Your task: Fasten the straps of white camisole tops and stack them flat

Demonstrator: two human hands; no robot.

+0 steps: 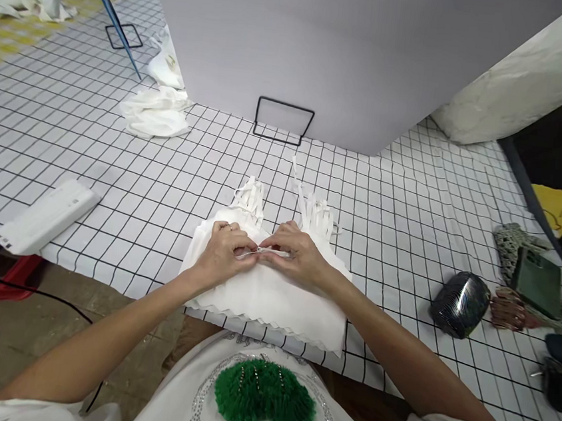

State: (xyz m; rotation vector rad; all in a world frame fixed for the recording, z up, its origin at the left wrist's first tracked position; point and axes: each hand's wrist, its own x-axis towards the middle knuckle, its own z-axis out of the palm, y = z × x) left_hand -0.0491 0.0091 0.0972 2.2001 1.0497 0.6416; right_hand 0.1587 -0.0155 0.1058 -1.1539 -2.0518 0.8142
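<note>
A stack of thin white cloth pieces (271, 303) with a wavy lower edge lies on the table edge in front of me. Bunches of narrow white straps (251, 197) stick out at its far side. Above the stack, my left hand (224, 251) pinches a thin white strap (276, 253) between thumb and fingers. My right hand (299, 252) grips the same strap close by, the fingertips of both hands almost meeting. The fingers hide part of the strap.
Beyond the stack stands a large grey panel (298, 51) on a wire stand (284, 124). Crumpled white cloth (155, 113) and a white power-bank-like block (47, 216) lie leftward. To the right are a dark shiny rounded object (460, 304), a green phone (537, 283) and a big plastic-wrapped bundle (529, 89).
</note>
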